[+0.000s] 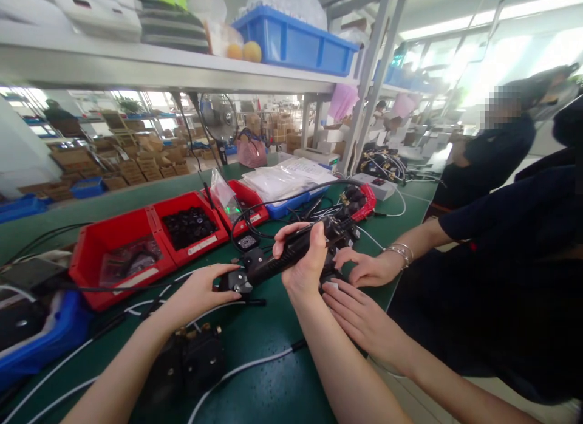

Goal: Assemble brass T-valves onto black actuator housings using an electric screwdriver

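Observation:
My right hand (306, 260) is wrapped around a black electric screwdriver (273, 267), which lies slanted with its tip end toward the left. At that tip, my left hand (207, 291) holds a small black part with silver metal pieces (237, 280) between thumb and fingers. The screwdriver's end meets or almost meets this part; the exact contact is hidden. Below my left hand, a black block with brass fittings (200, 354) lies on the green table (268, 375). White cables (255, 360) with black ends run around it.
At right, another person's braceleted hand (376, 267) and a further hand (359, 318) work close beside my right wrist. Red bins (122, 260) with black parts line the back. A blue bin (54, 345) stands left; a shelf (173, 65) hangs above. Red-wrapped wiring (365, 202) lies behind.

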Demonstrator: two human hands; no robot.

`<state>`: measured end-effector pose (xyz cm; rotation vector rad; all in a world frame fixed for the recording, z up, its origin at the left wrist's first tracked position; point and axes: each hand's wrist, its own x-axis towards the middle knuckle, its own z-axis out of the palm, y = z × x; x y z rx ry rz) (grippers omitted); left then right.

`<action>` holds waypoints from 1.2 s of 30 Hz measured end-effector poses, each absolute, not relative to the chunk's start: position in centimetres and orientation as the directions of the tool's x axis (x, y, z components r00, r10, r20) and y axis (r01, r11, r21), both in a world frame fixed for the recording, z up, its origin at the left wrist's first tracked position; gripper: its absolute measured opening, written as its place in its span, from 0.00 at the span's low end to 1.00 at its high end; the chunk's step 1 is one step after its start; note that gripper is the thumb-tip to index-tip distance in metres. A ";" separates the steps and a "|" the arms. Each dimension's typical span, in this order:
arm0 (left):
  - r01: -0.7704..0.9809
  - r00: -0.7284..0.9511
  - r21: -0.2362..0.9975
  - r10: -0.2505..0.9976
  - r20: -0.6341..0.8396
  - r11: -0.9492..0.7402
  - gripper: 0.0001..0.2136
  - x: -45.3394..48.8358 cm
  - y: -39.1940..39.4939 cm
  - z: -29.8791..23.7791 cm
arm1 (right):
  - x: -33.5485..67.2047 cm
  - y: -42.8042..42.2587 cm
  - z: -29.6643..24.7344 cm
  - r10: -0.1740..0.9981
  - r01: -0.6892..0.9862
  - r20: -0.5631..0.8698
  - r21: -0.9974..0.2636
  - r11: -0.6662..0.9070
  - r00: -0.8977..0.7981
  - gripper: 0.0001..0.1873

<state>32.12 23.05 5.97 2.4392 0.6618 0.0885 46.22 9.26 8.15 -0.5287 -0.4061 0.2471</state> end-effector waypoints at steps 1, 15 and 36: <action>0.437 0.874 0.568 0.478 -0.086 -0.697 0.31 32.2 23.0 6.0 | 46.1 9.3 8.2 0.329 -0.126 0.312 -0.528 0.840 0.891 0.29; 0.437 0.879 0.563 0.466 -0.102 -0.701 0.31 32.2 23.1 5.9 | 45.8 9.4 8.2 0.338 -0.124 0.328 -0.530 0.839 0.882 0.29; 0.391 0.889 0.587 0.456 -0.041 -0.709 0.29 32.2 23.4 5.1 | 45.6 9.4 8.0 0.374 -0.184 0.247 -0.558 0.809 0.894 0.30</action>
